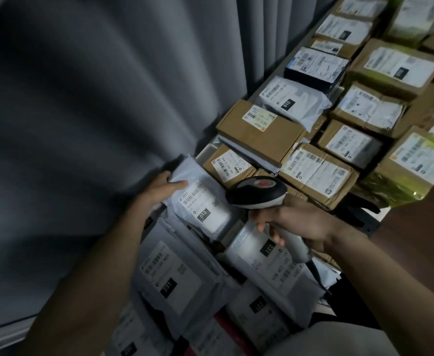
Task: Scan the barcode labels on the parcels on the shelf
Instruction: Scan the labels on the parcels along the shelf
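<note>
The person stands over a long surface crowded with parcels, a grey curtain [95, 124] hanging along its left side. The left hand [163, 187] grips the near-left edge of a white mailer bag [198, 196], thumb laid flat across its top just beside the printed label [200, 201], the other fingers tucked out of sight beneath it. The bag is lifted and tilted off the heap, its long axis running from upper left down to lower right; the barcode lines sit toward the upper end of the label and a black "010" patch toward the lower end.

The right hand [295, 224] is wrapped round the pale handle of a barcode scanner [258, 192], fingers curled closed around it with one fingertip at the front of the handle. The handle's long axis slopes from the lower right up toward the upper left, and the dark, rounded head points left, toward the held bag, sitting just beside the bag's right edge without touching it.

Under both hands lie more grey mailers marked "231" [168, 286]. Beyond the scanner, brown cardboard boxes [259, 132] lie in rows stretching away to the upper right, labels facing up, with a dark box [313, 70] and some boxes bound in yellow-green tape [400, 186] among them.
</note>
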